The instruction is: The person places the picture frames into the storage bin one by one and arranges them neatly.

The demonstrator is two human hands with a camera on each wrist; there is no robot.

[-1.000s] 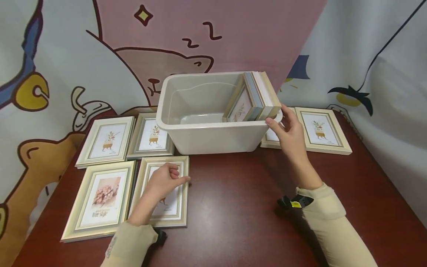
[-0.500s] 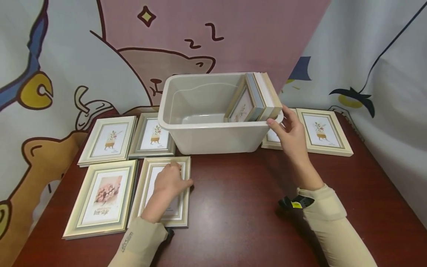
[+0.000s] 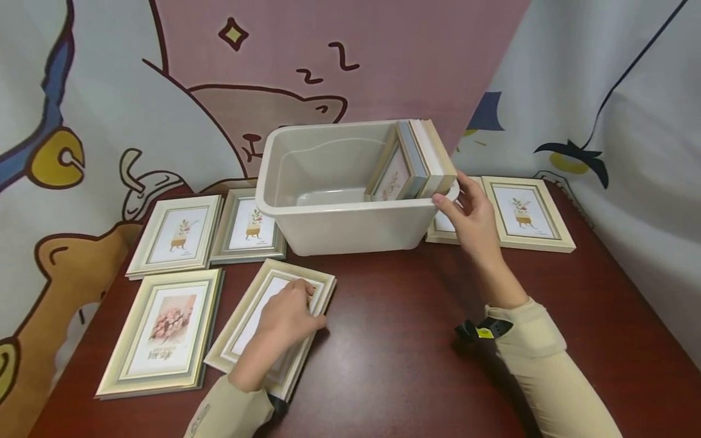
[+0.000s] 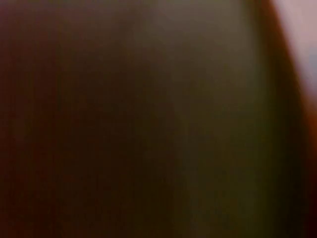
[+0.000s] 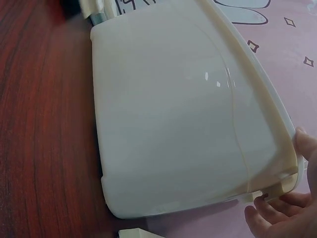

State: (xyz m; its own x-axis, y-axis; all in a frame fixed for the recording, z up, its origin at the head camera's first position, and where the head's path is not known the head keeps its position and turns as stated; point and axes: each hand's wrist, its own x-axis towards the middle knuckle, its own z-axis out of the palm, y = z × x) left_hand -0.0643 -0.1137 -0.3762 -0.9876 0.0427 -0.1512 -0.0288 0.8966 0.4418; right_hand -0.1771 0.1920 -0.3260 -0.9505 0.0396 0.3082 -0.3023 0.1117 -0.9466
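Note:
In the head view my left hand (image 3: pixel 288 314) grips a cream picture frame (image 3: pixel 274 272) from above, thumb at its right edge, fingers over its face. This frame lies slanted, its top turned to the right. My right hand (image 3: pixel 475 213) holds the right front corner of a white plastic bin (image 3: pixel 350 228), thumb on the rim and fingers round the outside. Several picture frames (image 3: pixel 408 161) lean upright at the bin's right end, one with a blue-grey edge. In the right wrist view the fingers curl at the corner of the bin (image 5: pixel 168 119). The left wrist view is dark and blurred.
On the dark red table (image 3: pixel 394 340), a rose-picture frame (image 3: pixel 172 322) lies left of the held one. Behind it lie a pale frame (image 3: pixel 177 234) and a greyish frame (image 3: pixel 251 225). Right of the bin lies a cream frame (image 3: pixel 527 213), beside another partly hidden. A patterned cloth hangs behind.
My left hand has closed on the cream picture frame and turned it clockwise, moving its top to the right. The right hand keeps its hold on the bin, which stays in place.

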